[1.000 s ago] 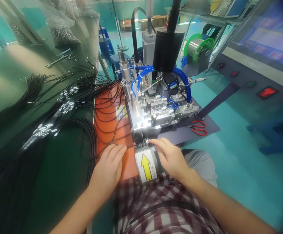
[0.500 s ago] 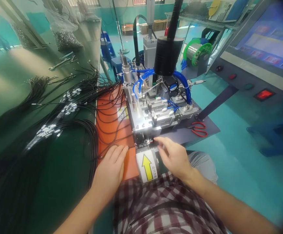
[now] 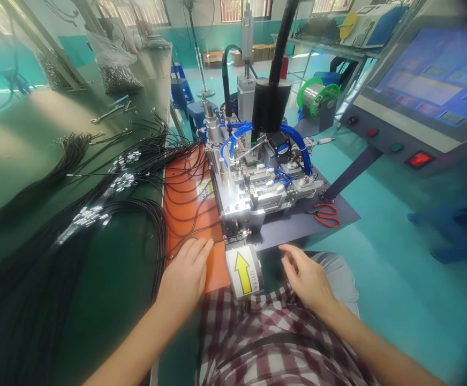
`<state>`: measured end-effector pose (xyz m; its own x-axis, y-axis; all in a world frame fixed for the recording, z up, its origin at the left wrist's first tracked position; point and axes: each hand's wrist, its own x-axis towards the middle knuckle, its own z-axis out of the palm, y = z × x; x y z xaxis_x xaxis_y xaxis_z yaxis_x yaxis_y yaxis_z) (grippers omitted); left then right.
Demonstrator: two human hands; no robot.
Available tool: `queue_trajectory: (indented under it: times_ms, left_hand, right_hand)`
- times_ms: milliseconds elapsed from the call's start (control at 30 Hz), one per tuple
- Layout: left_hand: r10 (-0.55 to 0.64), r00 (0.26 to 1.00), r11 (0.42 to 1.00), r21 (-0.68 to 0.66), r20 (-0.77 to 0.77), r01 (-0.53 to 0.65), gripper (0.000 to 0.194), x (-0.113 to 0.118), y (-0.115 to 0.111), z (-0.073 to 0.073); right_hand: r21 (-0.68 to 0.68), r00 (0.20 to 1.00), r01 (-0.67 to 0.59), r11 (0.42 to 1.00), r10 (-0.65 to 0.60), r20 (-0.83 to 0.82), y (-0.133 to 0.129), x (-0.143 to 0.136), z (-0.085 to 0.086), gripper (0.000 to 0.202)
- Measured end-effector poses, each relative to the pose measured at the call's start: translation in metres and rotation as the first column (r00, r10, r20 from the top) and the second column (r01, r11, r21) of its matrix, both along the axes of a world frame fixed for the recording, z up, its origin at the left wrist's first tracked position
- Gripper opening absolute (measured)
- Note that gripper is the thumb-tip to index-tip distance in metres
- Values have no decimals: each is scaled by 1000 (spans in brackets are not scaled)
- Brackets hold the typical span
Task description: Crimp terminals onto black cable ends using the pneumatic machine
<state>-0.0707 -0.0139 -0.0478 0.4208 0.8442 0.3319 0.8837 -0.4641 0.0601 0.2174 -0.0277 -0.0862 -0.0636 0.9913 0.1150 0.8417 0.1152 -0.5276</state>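
Note:
My left hand (image 3: 187,268) rests on the orange plate (image 3: 216,271), its fingers closed over a thin black cable (image 3: 181,249). The cable's end runs toward the metal feed slot (image 3: 235,237) at the front of the machine (image 3: 253,187). Off to the right of the slot, my right hand (image 3: 308,276) hovers over my lap with the fingers apart and nothing visible in them. Between my two hands is a white cover with a yellow arrow (image 3: 242,271). More black cables curve across the orange plate into the machine's left side.
Bundles of black cables with silvery ends (image 3: 89,214) lie on the green table (image 3: 97,289) at left. Red-handled cutters (image 3: 325,215) sit on the machine's dark base. A control panel with a screen (image 3: 430,80) stands at right, and a green wire spool (image 3: 317,96) behind.
My right hand has drawn back from the feed slot, toward the right and slightly down. My left hand stays at the cable. The whole view has shifted a little.

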Motion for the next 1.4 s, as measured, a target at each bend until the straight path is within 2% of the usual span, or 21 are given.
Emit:
queue_trajectory:
  times_ms: [133,333,567,767,933,1100,1200,1267,1333,1400]
  left_hand:
    - [10,999,1000,-25,37,-9,41,1,7,2]
    - [54,992,997,-62,110,-48,40,-2,38,0]
    - [62,985,996,-74,158,-51,39,-2,39,0]
    - [53,972,997,-70,227,-39,25,-2,46,1]
    - [29,964,998,-64,266,-12,28,-3,49,1]
    - [32,960,997,-75,278,-12,30,0,48,1]
    - [58,957,995,-99,285,-31,30,3,44,8]
    - [107,950,990,-121,294,-74,29,0,38,18]
    - [207,931,975,-147,301,-169,30,-13,29,31]
    - [362,887,930,-184,288,-319,28,-34,21,42]
  right_hand:
    - [-51,1000,0,999,-1,-13,-14,6,-11,25]
    - [-114,997,-57,992,50,-65,-30,8,-27,27]
    - [-126,983,-177,976,169,-73,-49,8,-45,26]
    - [-121,969,-238,964,226,-101,-63,3,-45,25]
    - [-96,959,-273,957,263,-109,-65,-4,-43,24]
    - [-47,924,-365,930,356,-140,-63,-6,-42,20]
    - [-38,911,-393,919,383,-153,-61,-6,-40,17]
    - [-46,906,-401,915,388,-167,-61,-7,-38,17]
    - [-40,906,-395,918,381,-184,-61,-7,-34,17]
    - [-26,907,-385,923,372,-198,-62,-9,-31,18]
